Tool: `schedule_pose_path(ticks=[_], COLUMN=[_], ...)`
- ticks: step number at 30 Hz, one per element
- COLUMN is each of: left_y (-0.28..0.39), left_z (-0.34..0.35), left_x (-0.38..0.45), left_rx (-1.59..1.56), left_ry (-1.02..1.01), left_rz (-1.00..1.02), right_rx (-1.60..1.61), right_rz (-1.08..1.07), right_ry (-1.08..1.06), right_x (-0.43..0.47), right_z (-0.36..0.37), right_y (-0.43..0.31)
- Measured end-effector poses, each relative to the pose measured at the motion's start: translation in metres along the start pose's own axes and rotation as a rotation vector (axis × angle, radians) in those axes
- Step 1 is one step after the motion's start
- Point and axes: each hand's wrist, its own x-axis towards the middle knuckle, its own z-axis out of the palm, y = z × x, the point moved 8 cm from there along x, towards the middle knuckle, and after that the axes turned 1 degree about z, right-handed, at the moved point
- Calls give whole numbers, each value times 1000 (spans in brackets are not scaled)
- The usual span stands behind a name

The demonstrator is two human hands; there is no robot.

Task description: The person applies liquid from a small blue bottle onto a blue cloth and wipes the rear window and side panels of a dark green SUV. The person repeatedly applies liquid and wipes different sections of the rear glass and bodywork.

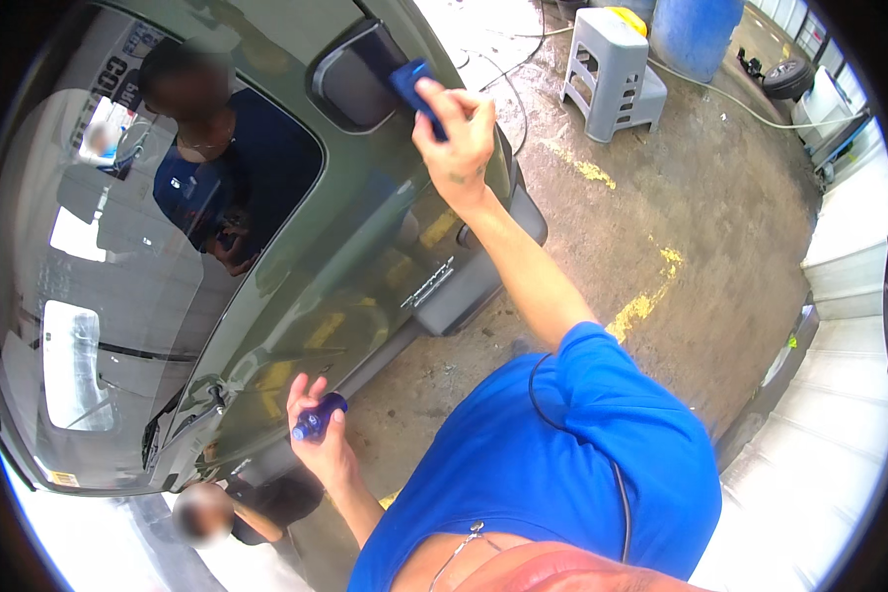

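In my right hand (455, 140), at the upper middle, is a dark blue applicator block or pad (420, 85), pinched by the fingers. It lies against the edge of a black-framed square fixture (359, 74) on the olive-green vehicle body (374, 214); I cannot tell whether that is a lamp or a mirror. My left hand (324, 433), lower and to the left, is closed round a small dark blue-purple bottle (322, 416), its lighter cap end towards the lower left. Dark glossy window glass (266, 170) at the left carries reflections of a person and the surroundings.
Black bumper or step trim (462, 296) juts out below the bodywork. A person in light clothing (244, 559) is at the lower left. A grey plastic step stool (610, 74), a blue drum (695, 37) and hoses stand or lie at the upper right, on worn concrete beside a white corrugated wall (851, 370).
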Motion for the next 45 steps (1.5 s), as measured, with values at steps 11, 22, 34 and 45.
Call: schedule_pose_path(ticks=[11, 22, 34, 45], left_y=[4, 5, -3, -10], left_z=[5, 5, 14, 23], left_x=[-2, 1, 9, 9], left_rx=[39, 68, 75, 66], left_ry=[-84, -130, -191, -241], left_rz=[-14, -40, -70, -94], right_rx=[53, -83, 0, -15], right_rz=[194, 278, 254, 40], right_ry=[-218, -43, -50, -199], right_x=[-112, -65, -45, -89], right_z=[-2, -5, 13, 4], right_y=[-18, 12, -8, -43])
